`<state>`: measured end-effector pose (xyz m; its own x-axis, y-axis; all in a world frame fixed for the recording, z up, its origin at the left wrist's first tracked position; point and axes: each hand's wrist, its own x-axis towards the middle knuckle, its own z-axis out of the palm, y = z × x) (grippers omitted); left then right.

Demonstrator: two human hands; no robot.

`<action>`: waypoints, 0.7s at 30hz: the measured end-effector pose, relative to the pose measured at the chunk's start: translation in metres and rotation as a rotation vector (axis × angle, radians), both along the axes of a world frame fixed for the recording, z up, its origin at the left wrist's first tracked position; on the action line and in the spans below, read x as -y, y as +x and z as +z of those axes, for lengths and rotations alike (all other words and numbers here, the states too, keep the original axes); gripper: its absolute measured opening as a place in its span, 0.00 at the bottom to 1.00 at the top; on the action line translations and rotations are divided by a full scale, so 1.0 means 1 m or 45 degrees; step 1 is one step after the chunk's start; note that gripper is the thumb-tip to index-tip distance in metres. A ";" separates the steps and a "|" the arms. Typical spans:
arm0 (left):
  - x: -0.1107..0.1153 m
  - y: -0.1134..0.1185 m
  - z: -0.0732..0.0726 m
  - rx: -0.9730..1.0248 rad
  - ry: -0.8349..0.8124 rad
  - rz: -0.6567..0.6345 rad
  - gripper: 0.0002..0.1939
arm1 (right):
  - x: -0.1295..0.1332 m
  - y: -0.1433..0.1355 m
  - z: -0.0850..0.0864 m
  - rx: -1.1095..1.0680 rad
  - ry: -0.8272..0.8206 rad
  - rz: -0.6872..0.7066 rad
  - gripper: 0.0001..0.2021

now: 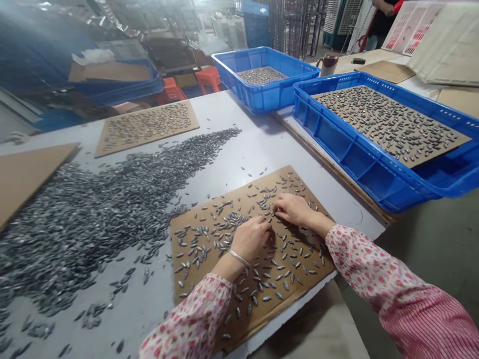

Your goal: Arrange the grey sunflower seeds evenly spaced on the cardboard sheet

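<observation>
A brown cardboard sheet (239, 324) lies at the table's near edge, strewn with small grey spindle-shaped metal pieces (266, 299). Some sit spread apart, others bunch in a clump (235, 219) left of centre. Over the sheet's middle, my left hand (251, 240), a bracelet at its wrist, has its fingers curled down; their tips are partly hidden, so what they hold cannot be made out. Just to its upper right, my right hand (294, 209) pinches at a small grey metal piece with thumb and fingertips close to the cardboard. The two hands are apart but near each other.
A long heap of loose pieces (112, 204) covers the table's left. Another filled cardboard sheet (147, 124) lies behind it, and a cardboard sheet (30, 174) at far left. Blue crates (337, 134) with filled sheets stand right and back. A mug (329, 65) and a person (385, 20) are beyond.
</observation>
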<state>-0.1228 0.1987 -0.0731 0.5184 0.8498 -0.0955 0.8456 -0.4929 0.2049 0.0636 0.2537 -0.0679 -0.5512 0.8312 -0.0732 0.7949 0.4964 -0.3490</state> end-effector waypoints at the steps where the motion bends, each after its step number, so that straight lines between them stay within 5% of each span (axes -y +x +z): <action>1: 0.001 -0.002 0.000 0.026 -0.014 0.011 0.11 | 0.000 -0.002 0.001 0.005 0.013 0.031 0.07; 9: -0.007 0.000 0.020 0.104 -0.004 0.274 0.12 | 0.001 0.009 0.016 0.128 -0.021 0.158 0.07; 14: -0.013 0.011 0.009 0.018 0.045 0.198 0.13 | -0.010 0.016 0.007 0.013 0.031 0.023 0.07; 21: -0.013 0.003 0.003 0.105 -0.007 0.137 0.12 | -0.010 0.005 0.008 0.049 0.067 0.082 0.08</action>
<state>-0.1195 0.2113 -0.0705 0.4305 0.9005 -0.0609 0.8737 -0.3989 0.2786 0.0687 0.2635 -0.0598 -0.6009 0.7976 -0.0526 0.7733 0.5635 -0.2906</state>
